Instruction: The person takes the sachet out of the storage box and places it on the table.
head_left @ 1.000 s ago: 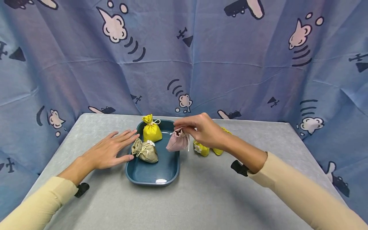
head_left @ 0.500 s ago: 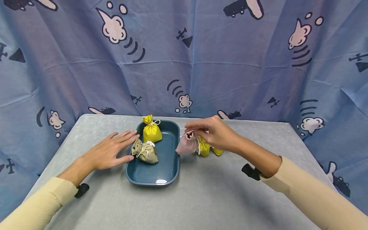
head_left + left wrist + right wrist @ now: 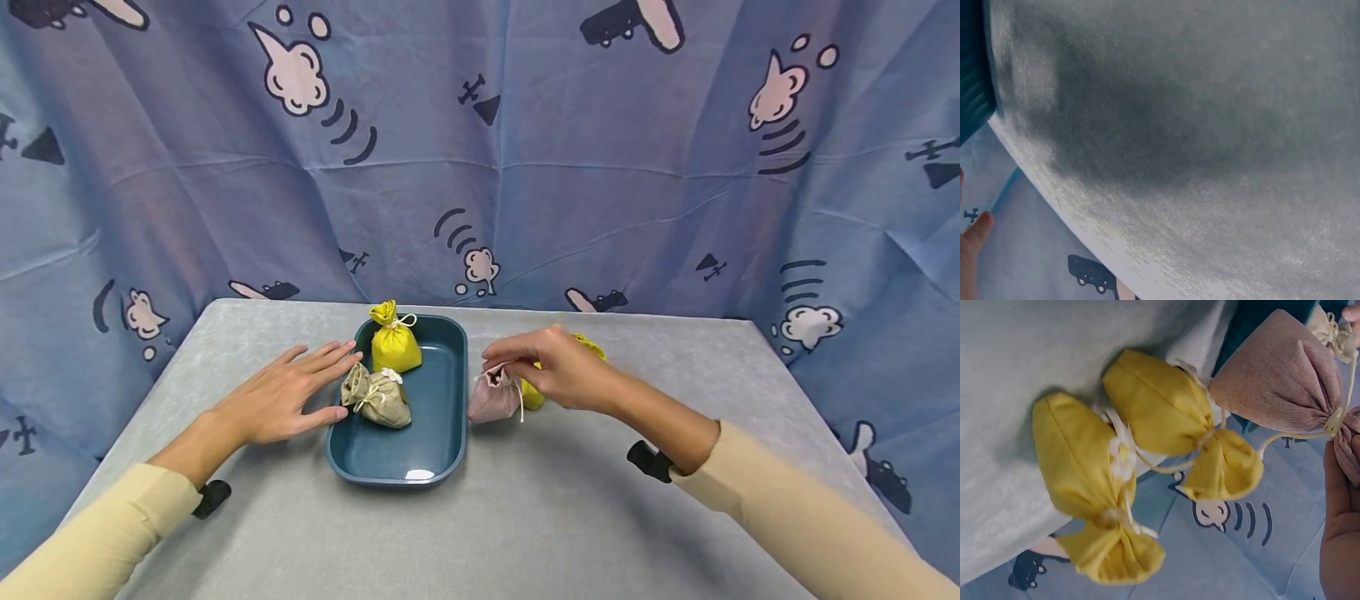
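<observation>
My right hand [image 3: 558, 368] pinches the gathered neck of a pink drawstring pouch [image 3: 493, 397], just right of the blue tray [image 3: 407, 475]. Whether the pouch bottom touches the table cannot be told. Two yellow drawstring pouches lie side by side in the right wrist view, a nearer one [image 3: 1079, 456] with a white flower and another [image 3: 1154, 403] beside the pink pouch [image 3: 1279, 369]. My left hand [image 3: 281, 400] has its fingers straight at the tray's left rim. Inside the tray are a beige pouch [image 3: 386, 402], lying tilted, and an upright yellow pouch [image 3: 396, 348].
A grey table [image 3: 525, 517] carries everything. Behind it hangs a blue patterned curtain [image 3: 420, 108]. In the left wrist view, the tray's side [image 3: 974, 69] shows at the upper left corner, above the grey tabletop [image 3: 1241, 125].
The pink pouch, pinched in my right hand, has moved from above the tray out past its right rim and then lower towards the table. My left hand has stayed in place.
</observation>
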Available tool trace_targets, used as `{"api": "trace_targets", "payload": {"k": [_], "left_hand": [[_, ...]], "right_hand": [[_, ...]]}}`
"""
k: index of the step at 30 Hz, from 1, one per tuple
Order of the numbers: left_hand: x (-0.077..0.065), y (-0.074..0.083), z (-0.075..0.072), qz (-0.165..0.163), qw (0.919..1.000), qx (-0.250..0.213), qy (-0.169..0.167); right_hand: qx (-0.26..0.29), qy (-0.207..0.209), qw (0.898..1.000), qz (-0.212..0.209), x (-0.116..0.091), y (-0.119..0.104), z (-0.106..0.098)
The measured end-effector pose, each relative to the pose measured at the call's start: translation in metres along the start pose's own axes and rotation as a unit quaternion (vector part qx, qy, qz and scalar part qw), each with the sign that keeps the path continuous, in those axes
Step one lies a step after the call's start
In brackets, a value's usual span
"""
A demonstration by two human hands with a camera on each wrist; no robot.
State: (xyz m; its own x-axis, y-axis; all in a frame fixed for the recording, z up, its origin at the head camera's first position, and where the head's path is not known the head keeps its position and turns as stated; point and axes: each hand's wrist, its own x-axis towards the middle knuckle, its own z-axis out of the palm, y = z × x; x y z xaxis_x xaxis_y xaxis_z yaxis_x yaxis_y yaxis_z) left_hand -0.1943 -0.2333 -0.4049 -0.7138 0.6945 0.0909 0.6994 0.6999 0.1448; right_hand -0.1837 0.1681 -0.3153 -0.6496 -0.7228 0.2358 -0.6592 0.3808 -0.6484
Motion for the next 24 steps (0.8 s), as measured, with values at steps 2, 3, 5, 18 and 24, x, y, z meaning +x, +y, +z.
{"api": "trace_targets", "payload": {"k": [2, 3, 5, 18, 24], "left_hand": [[0.000, 0.000, 0.000, 0.001, 1.0000, 0.000, 0.001], [-0.001, 0.000, 0.001, 0.002, 1.0000, 0.000, 0.002], [-0.001, 0.000, 0.002, 0.002, 1.0000, 0.001, 0.003], [-0.001, -0.001, 0.001, 0.000, 1.0000, 0.001, 0.004], [-0.001, 0.000, 0.000, -0.002, 1.0000, -0.001, 0.002]], "right_hand": [[0.002, -0.004, 1.000, 0.003, 0.001, 0.003, 0.005], [0.002, -0.004, 1.000, 0.003, 0.001, 0.004, 0.007], [0.004, -0.001, 1.000, 0.000, 0.002, 0.007, 0.012], [-0.001, -0.001, 1.000, -0.006, 0.007, 0.022, 0.028], [-0.012, -0.009, 1.000, 0.008, 0.007, 0.024, 0.032]]}}
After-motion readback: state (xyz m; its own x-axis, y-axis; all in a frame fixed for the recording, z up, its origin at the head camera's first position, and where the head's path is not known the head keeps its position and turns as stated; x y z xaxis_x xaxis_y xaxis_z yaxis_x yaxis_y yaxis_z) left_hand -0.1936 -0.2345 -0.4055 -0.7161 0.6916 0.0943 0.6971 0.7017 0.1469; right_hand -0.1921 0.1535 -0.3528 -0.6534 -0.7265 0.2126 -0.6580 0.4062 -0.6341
